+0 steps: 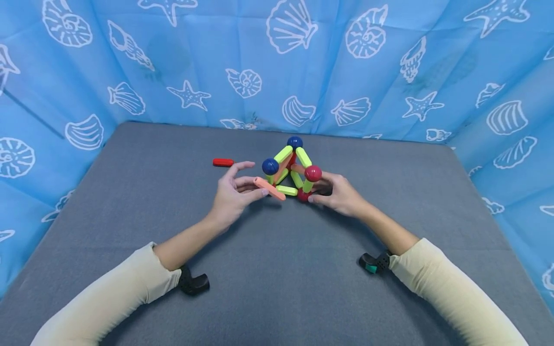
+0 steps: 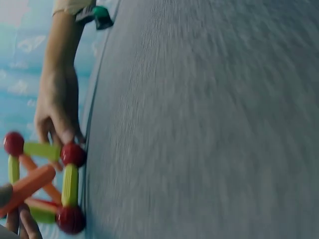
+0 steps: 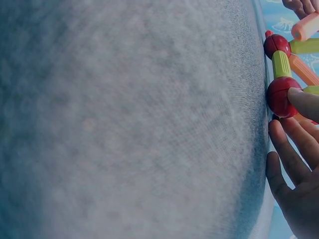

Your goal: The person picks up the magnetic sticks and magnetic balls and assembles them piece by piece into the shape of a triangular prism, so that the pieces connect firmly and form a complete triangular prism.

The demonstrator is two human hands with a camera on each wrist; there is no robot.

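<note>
My left hand [image 1: 228, 198] pinches a salmon-orange rod [image 1: 270, 188] between thumb and fingers, slanted in front of a ball-and-rod frame. The frame stands on the table, built of yellow-green rods [image 1: 286, 191], orange and red rods, and blue and red balls. Two blue balls [image 1: 270, 166] and one red ball [image 1: 313, 173] sit at its upper corners. My right hand [image 1: 344, 194] holds the frame by its lower right red ball [image 1: 304, 195]. In the right wrist view, the thumb lies on that red ball [image 3: 282, 97], with other fingers below and behind it. The frame's back is partly hidden.
A loose red rod [image 1: 223, 162] lies left of the frame, beyond my left hand. The grey table [image 1: 285, 269] ends at the back against a blue curtain [image 1: 207, 57] with white shell prints. Black wrist straps [image 1: 194, 282] hang below both sleeves.
</note>
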